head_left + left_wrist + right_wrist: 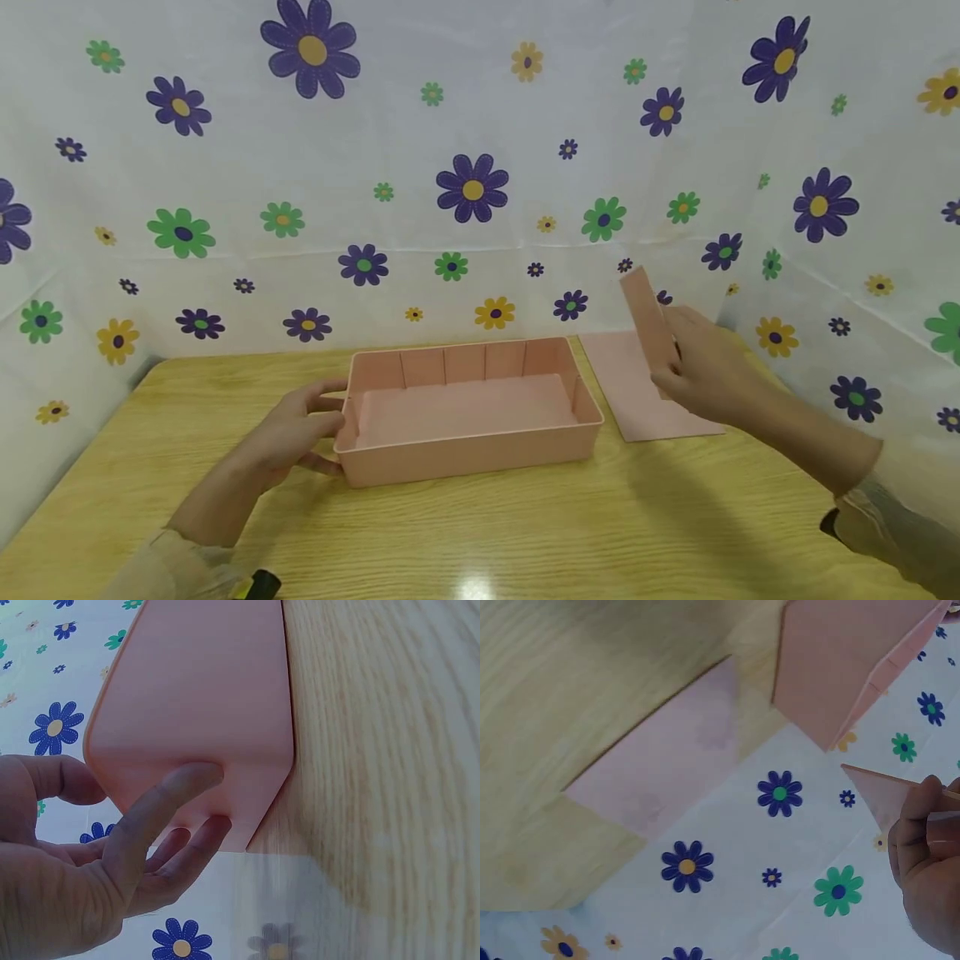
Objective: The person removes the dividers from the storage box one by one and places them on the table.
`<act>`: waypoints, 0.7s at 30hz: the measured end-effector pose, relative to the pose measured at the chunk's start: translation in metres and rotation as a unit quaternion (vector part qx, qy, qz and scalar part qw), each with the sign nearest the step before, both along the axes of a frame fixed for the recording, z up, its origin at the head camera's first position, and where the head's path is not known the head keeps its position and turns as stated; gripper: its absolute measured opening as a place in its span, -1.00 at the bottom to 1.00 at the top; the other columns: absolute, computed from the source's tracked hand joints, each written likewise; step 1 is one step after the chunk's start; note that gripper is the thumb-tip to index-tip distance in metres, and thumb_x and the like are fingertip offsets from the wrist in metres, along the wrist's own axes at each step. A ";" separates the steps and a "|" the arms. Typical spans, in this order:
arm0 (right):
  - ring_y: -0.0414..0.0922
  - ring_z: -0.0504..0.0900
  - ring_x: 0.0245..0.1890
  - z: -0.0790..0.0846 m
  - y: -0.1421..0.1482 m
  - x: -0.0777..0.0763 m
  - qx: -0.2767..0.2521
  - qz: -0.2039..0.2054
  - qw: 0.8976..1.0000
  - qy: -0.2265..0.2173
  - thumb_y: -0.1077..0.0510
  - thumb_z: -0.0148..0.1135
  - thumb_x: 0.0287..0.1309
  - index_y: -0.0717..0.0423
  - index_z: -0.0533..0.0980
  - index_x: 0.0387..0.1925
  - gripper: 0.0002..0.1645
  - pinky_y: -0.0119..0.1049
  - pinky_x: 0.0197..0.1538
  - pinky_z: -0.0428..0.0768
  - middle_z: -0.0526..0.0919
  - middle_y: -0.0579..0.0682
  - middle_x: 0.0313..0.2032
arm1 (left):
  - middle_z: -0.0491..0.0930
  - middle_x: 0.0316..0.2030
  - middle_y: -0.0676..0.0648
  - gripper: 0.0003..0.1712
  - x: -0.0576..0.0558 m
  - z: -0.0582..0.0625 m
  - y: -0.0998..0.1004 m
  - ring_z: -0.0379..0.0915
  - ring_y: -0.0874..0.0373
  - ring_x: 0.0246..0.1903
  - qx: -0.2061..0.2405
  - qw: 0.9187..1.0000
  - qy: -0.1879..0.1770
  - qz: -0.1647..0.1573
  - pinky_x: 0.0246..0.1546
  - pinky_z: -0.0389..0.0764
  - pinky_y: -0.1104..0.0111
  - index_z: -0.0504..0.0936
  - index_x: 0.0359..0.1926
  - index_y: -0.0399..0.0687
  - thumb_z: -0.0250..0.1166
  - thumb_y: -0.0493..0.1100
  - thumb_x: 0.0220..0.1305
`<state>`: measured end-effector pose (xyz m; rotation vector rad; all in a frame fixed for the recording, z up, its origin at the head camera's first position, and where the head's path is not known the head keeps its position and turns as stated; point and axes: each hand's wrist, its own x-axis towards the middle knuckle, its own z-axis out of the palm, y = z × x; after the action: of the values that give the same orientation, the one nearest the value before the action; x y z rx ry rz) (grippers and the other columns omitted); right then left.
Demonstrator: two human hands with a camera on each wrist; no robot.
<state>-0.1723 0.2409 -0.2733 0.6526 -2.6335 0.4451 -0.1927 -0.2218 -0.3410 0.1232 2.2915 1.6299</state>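
A pink plastic box [468,458], open at the top, sits on the wooden table with nothing inside. Against its left end wall rest the spread fingers of my left hand [288,433]. In the left wrist view several fingertips press the outside of that wall [202,799], with another finger close to the rim. My right hand [705,367] holds up a flat pink strip-like panel [647,321], pinching it between thumb and fingers, tilted above the table. The right wrist view shows only a corner of this panel [877,795] beyond the knuckles.
A flat pink sheet [618,404] lies on the table right of the box, partly behind the right hand. White flowered cloth [480,108] hangs behind the table [465,533] and at both sides.
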 end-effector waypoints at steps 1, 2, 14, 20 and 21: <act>-0.13 0.33 -0.40 -0.005 0.008 0.006 0.021 0.003 1.000 0.019 0.33 0.07 -0.17 0.24 0.36 -0.08 -0.53 -0.28 -0.49 0.42 0.45 0.08 -0.23 | 0.14 0.26 -0.37 -0.32 0.000 0.000 0.000 0.39 -0.22 -0.01 0.001 1.000 -0.001 -0.001 -0.39 0.64 0.03 0.05 0.37 -0.07 0.00 -0.28 0.22; -0.16 0.33 -0.46 -0.010 0.015 0.011 0.048 0.002 0.998 0.033 0.34 0.07 -0.19 0.23 0.32 0.06 -0.38 -0.32 -0.53 0.41 0.45 0.08 -0.21 | 0.14 0.26 -0.37 -0.31 -0.001 -0.001 0.000 0.39 -0.22 -0.01 0.002 1.000 -0.001 -0.003 -0.38 0.64 0.02 0.05 0.37 -0.06 0.00 -0.28 0.22; -0.31 0.08 -0.62 -0.057 0.065 0.056 0.267 0.113 0.950 0.116 0.32 -0.02 -0.14 -0.14 0.21 0.31 -0.14 -0.56 -0.71 0.06 0.37 -0.17 -0.37 | 0.08 0.26 -0.43 -0.27 0.000 0.001 -0.003 0.41 -0.20 -0.02 0.018 0.999 0.008 -0.025 -0.40 0.63 -0.01 -0.02 0.39 -0.08 -0.01 -0.29 0.22; -0.28 0.26 -0.50 -0.079 0.074 0.066 0.306 0.162 0.936 0.057 0.42 0.24 -0.28 -0.43 0.22 0.27 0.06 -0.57 -0.70 0.13 0.40 -0.20 -0.27 | 0.09 0.27 -0.39 -0.29 0.000 0.000 -0.002 0.39 -0.21 -0.01 0.015 1.000 -0.001 -0.017 -0.39 0.63 0.00 0.01 0.38 -0.05 0.00 -0.29 0.21; -0.28 0.29 -0.47 -0.084 0.075 0.067 0.303 0.169 0.937 0.043 0.44 0.23 -0.27 -0.46 0.22 0.26 0.06 -0.58 -0.69 0.17 0.40 -0.22 -0.24 | 0.09 0.27 -0.39 -0.29 0.000 0.000 -0.002 0.39 -0.22 -0.01 0.015 1.000 -0.001 -0.018 -0.39 0.63 0.00 0.02 0.38 -0.05 0.00 -0.28 0.21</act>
<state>-0.1057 0.3164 -0.3570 1.2894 -2.5644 -0.3284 -0.1927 -0.2236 -0.3412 0.1685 2.2511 1.6459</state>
